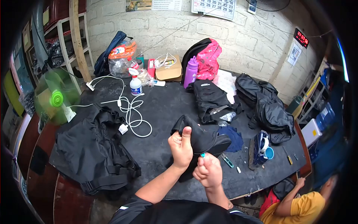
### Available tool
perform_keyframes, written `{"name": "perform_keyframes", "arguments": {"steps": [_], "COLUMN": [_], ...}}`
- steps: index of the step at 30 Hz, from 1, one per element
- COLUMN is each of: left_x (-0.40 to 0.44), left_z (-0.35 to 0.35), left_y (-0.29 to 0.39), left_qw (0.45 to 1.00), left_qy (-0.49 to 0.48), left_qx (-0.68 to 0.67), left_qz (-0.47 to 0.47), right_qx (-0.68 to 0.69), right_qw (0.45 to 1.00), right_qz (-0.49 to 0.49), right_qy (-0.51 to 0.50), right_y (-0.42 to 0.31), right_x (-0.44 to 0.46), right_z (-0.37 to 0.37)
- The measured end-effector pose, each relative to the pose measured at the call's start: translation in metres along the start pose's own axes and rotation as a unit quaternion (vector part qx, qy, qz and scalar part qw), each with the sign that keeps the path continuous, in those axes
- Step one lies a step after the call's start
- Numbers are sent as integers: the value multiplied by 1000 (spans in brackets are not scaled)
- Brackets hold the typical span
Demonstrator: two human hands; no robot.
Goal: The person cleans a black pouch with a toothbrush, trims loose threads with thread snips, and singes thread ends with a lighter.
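Observation:
In the middle of the head view, my left hand (pixel 181 148) is closed on a black fabric piece (pixel 203 138), thumb up along its folded top edge. The piece has a thick curved edge on the right; its full shape is hidden by folds. My right hand (pixel 208 170) is a fist just below that edge. A small teal tip (pixel 202 155) pokes out of the top of this fist; the rest of that small tool is covered by my fingers. Right of the fist, teal thread snips (pixel 227 160) lie on the black table (pixel 160 106).
A black bag (pixel 93 145) lies left, by a white cable (pixel 140 121) and spray bottle (pixel 135 83). More black bags (pixel 210 99) and a tape dispenser (pixel 259 149) are right. A fan (pixel 56 98) stands left. Another person in yellow (pixel 298 207) is lower right.

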State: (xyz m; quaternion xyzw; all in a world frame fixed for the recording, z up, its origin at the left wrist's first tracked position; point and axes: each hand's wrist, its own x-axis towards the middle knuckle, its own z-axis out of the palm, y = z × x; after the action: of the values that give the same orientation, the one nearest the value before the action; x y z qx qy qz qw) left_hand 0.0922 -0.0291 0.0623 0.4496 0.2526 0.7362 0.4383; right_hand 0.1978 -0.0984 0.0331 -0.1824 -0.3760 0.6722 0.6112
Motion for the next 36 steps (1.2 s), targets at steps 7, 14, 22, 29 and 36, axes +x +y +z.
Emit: {"name": "perform_keyframes", "arguments": {"steps": [7, 14, 22, 29, 36], "left_x": [-4, 7, 5, 40, 96], "left_z": [5, 12, 3, 9, -14], "left_y": [-1, 3, 2, 20, 32], "left_qw": [1000, 999, 999, 997, 973], "left_qy": [-7, 31, 28, -17, -136], "left_qx": [11, -21, 22, -56, -83], "left_qz": [21, 24, -14, -41, -165], "right_qx": [-405, -476, 531, -372, -424], "right_qw": [879, 821, 808, 927, 859], "right_qz": [-187, -256, 225, 3, -131], "right_qy": [168, 182, -121, 54, 254], "right_y": [32, 52, 11, -7, -39], "right_x": [-11, -1, 8, 2, -17], "right_z": [12, 13, 12, 2, -105]}}
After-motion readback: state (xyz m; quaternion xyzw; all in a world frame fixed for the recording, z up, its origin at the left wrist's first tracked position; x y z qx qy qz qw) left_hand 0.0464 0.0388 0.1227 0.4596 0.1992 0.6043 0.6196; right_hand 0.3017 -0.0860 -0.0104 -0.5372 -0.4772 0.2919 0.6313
